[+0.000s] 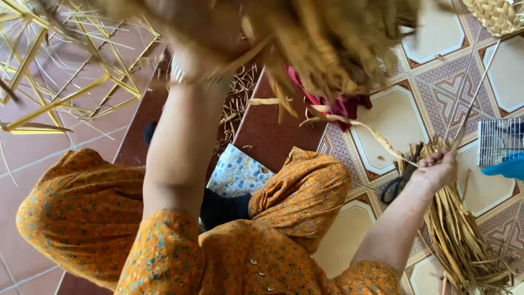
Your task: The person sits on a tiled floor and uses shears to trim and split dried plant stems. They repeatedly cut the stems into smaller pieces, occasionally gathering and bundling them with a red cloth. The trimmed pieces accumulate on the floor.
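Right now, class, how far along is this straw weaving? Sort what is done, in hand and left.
Done: a woven piece lies on the floor tiles. In hand: the left hand lifts a blurred straw bundle; the right hand pulls one strand. Left: a pile of loose straw.

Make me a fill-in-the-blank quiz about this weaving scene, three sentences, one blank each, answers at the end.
1. The right hand reaches to the bundle of dried straw strips lying on the ______ floor.
2. The left hand is raised and holds a woven straw piece close to the ______.
3. Black-handled ______ lie on the floor beside the right hand.

Missing words: tiled; camera; scissors
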